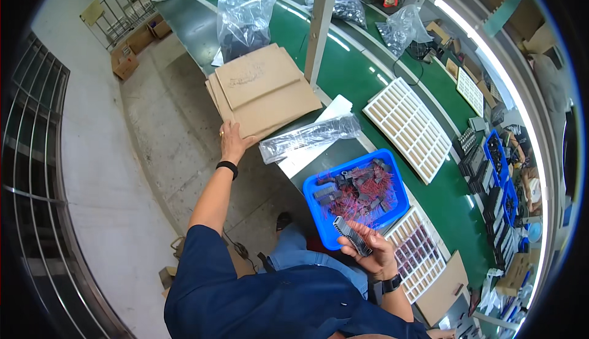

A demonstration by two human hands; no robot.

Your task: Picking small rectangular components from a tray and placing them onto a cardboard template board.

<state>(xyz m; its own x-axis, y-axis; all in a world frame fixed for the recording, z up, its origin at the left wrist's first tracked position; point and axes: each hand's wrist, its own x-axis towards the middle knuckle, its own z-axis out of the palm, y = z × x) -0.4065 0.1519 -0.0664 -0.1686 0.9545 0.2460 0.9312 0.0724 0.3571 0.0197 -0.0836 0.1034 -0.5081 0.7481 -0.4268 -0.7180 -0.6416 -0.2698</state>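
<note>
My left hand (pixel 233 141) reaches out to a stack of flat brown cardboard sheets (pixel 264 90) lying on the green workbench, its fingers touching the near edge of the stack. My right hand (pixel 368 250) is closed on a dark ribbed component (pixel 351 234), held just in front of a blue plastic bin (pixel 319 193). The bin is full of small dark parts with red wires (pixel 359 192). A long clear bag of dark parts (pixel 310 136) lies between the cardboard and the bin.
A white grid tray (pixel 408 127) lies beyond the bin; another grid tray (pixel 417 250), partly filled, sits right of my right hand. Clear bags (pixel 245 20) stand further up the bench. A metal post (pixel 320 29) rises from it. Blue bins (pixel 497 161) line the right.
</note>
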